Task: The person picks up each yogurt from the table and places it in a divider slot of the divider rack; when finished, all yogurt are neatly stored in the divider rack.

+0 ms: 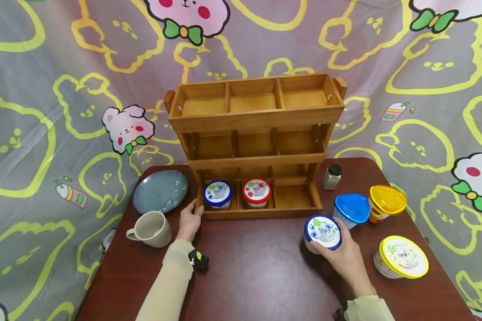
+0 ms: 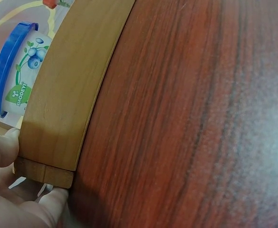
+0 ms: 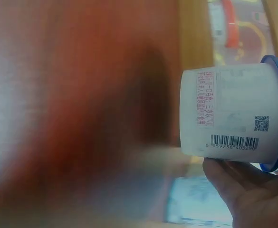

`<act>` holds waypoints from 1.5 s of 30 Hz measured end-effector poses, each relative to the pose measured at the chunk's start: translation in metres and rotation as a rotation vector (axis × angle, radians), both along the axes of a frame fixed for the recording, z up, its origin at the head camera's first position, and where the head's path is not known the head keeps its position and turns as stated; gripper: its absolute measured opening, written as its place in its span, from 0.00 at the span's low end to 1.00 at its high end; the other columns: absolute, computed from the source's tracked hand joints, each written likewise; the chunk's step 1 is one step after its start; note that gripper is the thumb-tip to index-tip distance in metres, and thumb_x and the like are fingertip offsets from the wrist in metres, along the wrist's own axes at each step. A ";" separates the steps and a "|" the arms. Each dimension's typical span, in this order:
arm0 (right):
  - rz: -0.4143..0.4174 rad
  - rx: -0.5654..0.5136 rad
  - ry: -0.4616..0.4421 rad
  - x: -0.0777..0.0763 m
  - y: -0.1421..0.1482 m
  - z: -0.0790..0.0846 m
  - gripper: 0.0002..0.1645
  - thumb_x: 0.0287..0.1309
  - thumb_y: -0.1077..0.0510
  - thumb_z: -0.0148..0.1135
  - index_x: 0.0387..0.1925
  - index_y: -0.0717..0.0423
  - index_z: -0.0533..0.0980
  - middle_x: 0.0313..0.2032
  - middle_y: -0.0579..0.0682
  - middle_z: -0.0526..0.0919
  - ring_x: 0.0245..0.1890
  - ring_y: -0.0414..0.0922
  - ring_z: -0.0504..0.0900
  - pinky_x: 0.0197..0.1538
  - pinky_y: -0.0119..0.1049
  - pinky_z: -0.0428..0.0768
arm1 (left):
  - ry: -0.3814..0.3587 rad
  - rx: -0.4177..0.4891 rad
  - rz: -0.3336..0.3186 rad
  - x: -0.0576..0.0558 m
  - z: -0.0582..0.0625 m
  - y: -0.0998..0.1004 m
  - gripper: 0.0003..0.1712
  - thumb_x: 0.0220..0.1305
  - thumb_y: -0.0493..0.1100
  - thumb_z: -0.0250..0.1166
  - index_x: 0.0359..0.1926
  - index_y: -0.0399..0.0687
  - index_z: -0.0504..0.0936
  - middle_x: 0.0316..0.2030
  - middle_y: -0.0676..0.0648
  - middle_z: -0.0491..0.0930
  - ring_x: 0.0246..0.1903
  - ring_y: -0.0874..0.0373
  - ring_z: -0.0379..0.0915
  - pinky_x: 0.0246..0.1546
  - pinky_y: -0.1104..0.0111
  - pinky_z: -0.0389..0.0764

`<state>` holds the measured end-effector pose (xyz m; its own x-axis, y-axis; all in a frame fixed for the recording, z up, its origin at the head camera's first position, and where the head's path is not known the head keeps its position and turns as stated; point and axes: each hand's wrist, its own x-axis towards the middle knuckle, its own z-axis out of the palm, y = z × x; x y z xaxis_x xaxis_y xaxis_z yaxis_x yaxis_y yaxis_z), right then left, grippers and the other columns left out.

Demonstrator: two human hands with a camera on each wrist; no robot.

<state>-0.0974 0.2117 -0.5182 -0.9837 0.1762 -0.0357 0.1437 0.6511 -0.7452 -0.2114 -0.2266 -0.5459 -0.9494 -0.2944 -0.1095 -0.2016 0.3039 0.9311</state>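
Observation:
My left hand (image 1: 189, 224) grips the lower left front corner of a three-tier wooden rack (image 1: 257, 116), thumb and fingers on either side of the wood (image 2: 58, 109). My right hand (image 1: 348, 258) holds a white tub with a round dark-blue lid (image 1: 323, 232), right of centre before the rack. In the right wrist view, its white side (image 3: 229, 109) shows a barcode. On the rack's bottom tier, another dark-blue-lidded tub (image 1: 218, 195) sits in the left compartment. A red-lidded tub (image 1: 256, 192) occupies the middle one. The bottom right compartment (image 1: 291, 196) holds nothing.
At the right stand a light-blue-lidded tub (image 1: 351, 209), an orange-lidded tub (image 1: 387, 200), a yellow-lidded tub (image 1: 403, 257) and a small black-capped jar (image 1: 332, 177). A blue-grey plate (image 1: 159, 191) and a cream mug (image 1: 154, 229) are at the left. Patterned cloth (image 1: 84, 187) hangs around the table.

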 end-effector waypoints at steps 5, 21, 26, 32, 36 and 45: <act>0.040 -0.042 0.064 -0.007 -0.002 0.024 0.66 0.48 0.32 0.73 0.78 0.50 0.47 0.65 0.68 0.66 0.59 0.67 0.69 0.58 0.67 0.70 | 0.008 0.007 0.008 -0.001 -0.002 -0.003 0.29 0.73 0.38 0.56 0.72 0.35 0.63 0.67 0.33 0.67 0.67 0.43 0.60 0.70 0.54 0.57; 0.130 -0.076 0.198 -0.076 -0.012 0.059 0.62 0.51 0.35 0.72 0.78 0.47 0.49 0.64 0.66 0.70 0.59 0.65 0.71 0.57 0.66 0.71 | 0.021 -0.003 0.024 0.000 -0.004 -0.003 0.29 0.72 0.37 0.58 0.70 0.33 0.65 0.65 0.34 0.69 0.67 0.43 0.61 0.70 0.54 0.57; 0.152 -0.083 0.159 -0.098 -0.015 0.054 0.65 0.48 0.30 0.71 0.78 0.47 0.49 0.64 0.65 0.70 0.58 0.64 0.72 0.58 0.66 0.71 | 0.014 -0.008 0.014 -0.001 -0.002 -0.002 0.29 0.73 0.38 0.58 0.71 0.34 0.65 0.66 0.34 0.69 0.67 0.43 0.61 0.70 0.54 0.57; 0.173 -0.107 0.121 -0.122 -0.020 0.040 0.65 0.47 0.29 0.71 0.78 0.48 0.49 0.65 0.65 0.68 0.60 0.64 0.71 0.61 0.64 0.69 | 0.020 -0.010 0.017 -0.002 0.000 0.000 0.29 0.72 0.38 0.58 0.71 0.35 0.66 0.66 0.34 0.68 0.67 0.42 0.61 0.70 0.53 0.58; 0.185 -0.111 0.113 -0.134 -0.023 0.029 0.65 0.47 0.30 0.72 0.77 0.50 0.50 0.65 0.66 0.67 0.61 0.64 0.70 0.62 0.64 0.68 | 0.028 -0.011 0.017 -0.003 -0.002 0.000 0.29 0.72 0.38 0.58 0.70 0.34 0.66 0.66 0.35 0.68 0.67 0.43 0.61 0.70 0.54 0.58; 0.207 -0.058 0.121 -0.150 -0.025 0.016 0.64 0.48 0.31 0.72 0.76 0.55 0.51 0.64 0.68 0.68 0.59 0.65 0.71 0.62 0.64 0.68 | 0.030 0.002 0.017 -0.004 -0.002 0.000 0.29 0.72 0.38 0.58 0.71 0.34 0.66 0.67 0.35 0.68 0.68 0.45 0.59 0.71 0.54 0.55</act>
